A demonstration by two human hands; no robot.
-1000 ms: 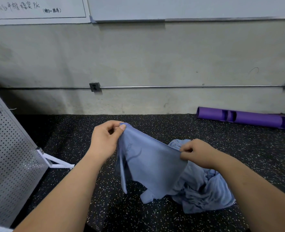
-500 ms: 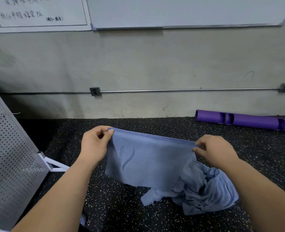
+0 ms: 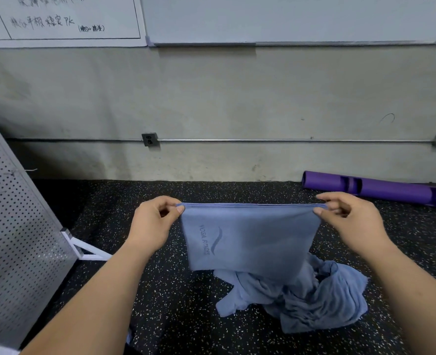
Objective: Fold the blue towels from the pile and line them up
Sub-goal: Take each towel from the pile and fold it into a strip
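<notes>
**Two pinch grips, one towel held level**

Left hand (image 3: 155,221): thumb and forefinger clenched on the upper left corner of the blue towel (image 3: 250,242). Right hand (image 3: 352,221): same grip on the upper right corner. Both hands are at about equal height, so neither is nearer to the cloth.

Position: the towel is in the air, above the speckled black floor (image 3: 160,303), and hangs straight down from the two grips. Its long axis runs left to right between the hands, and the top edge is taut and horizontal. The lower edge hangs in front of the pile (image 3: 314,301), which lies crumpled on the floor below and a little to the right.

Appearance: the top edge shows two hems lying together, so the towel looks already doubled. The face is smooth with few creases. A tone-on-tone print, "YOGA FITNESS" with a wave mark, runs sideways near the left side.

Judgement: the next fold likely turns on that left-right axis, bringing one corner across to the other. Bare floor lies left of the pile for lining up.
</notes>
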